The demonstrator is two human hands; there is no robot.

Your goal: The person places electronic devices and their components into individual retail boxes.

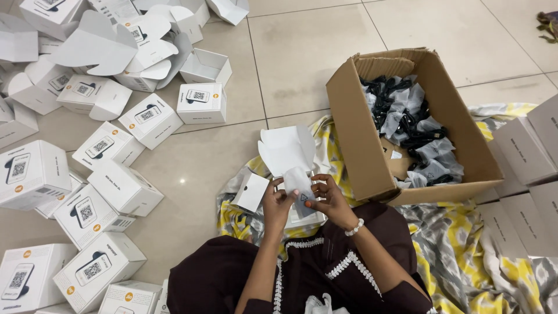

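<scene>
Pinching a small translucent plastic pouch between them, the left hand and right hand hold it above the lap; the pouch is pale, crinkled, with a dark item showing through its lower part; just behind it stands an open white box, flaps raised; a cardboard carton of similar bagged black cables sits to the right on the patterned cloth; closed white boxes lie scattered left.
</scene>
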